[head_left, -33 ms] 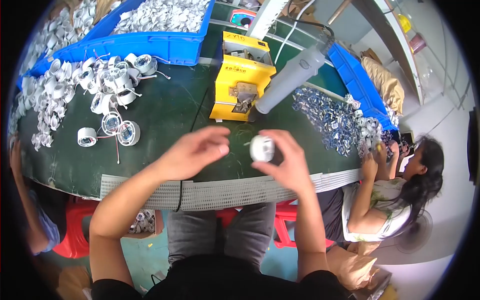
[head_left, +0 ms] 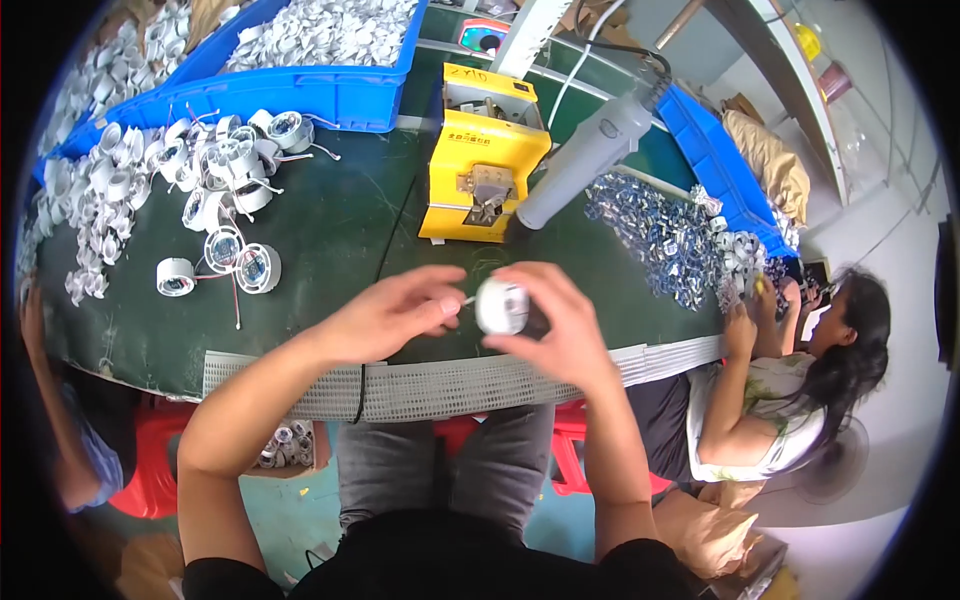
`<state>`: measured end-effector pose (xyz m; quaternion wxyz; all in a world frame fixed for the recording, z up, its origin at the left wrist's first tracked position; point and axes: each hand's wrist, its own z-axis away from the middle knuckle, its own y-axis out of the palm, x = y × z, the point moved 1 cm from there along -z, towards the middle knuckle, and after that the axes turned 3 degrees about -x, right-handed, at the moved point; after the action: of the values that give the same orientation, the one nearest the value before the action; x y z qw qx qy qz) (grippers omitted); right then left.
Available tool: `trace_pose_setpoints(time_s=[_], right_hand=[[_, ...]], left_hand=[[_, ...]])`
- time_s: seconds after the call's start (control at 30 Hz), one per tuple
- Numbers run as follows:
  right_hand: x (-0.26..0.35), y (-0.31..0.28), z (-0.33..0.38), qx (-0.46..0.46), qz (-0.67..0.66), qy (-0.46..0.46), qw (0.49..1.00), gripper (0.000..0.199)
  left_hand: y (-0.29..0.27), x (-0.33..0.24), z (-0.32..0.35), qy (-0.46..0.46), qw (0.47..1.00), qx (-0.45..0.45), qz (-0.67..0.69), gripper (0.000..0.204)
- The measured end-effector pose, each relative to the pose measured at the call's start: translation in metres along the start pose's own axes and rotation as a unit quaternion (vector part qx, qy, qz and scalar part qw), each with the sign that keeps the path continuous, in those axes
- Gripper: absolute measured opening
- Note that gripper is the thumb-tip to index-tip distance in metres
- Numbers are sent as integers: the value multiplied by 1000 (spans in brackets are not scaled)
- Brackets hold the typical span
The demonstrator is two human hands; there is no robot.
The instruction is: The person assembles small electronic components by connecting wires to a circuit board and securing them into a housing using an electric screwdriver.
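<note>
White plastic cup (head_left: 497, 308) sits between the curved thumb and fingers of a worker's right hand (head_left: 562, 328) above a green table (head_left: 330, 205); the left hand (head_left: 405, 312), loosely half-curled, has its fingertips at a short wire (head_left: 470, 300), though whether they grip it cannot be told. Beyond stands a yellow machine (head_left: 472, 150).

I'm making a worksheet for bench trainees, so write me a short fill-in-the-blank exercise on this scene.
1. The person in the black shirt grips the round white part in their ____ hand.
2. The boxy machine on the table is coloured ____.
3. The big tray heaped with white pieces is ____.
4. The stool at lower left is ____.

Missing words: right; yellow; blue; red.
</note>
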<state>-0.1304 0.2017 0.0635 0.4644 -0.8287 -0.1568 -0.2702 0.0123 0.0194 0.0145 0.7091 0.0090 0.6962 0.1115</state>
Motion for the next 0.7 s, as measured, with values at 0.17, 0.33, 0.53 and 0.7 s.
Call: trace_pose_setpoints(time_s=[0.17,0.33,0.53,0.7], right_hand=[[14,22,-38,54,-111,-76,989,71],[-25,25,-72,56,-179,-39,981,39],[-32,44,-82,218,-168,39,961,29],[-45,38,-69,228,-266,144,925,22]], left_hand=[[-10,-7,-3,-14,980,33,196,49],[-22,-16,-2,122,992,7,-41,60],[-19,-19,3,178,961,-3,-211,53],[-21,-21,0,184,949,-17,-254,52]])
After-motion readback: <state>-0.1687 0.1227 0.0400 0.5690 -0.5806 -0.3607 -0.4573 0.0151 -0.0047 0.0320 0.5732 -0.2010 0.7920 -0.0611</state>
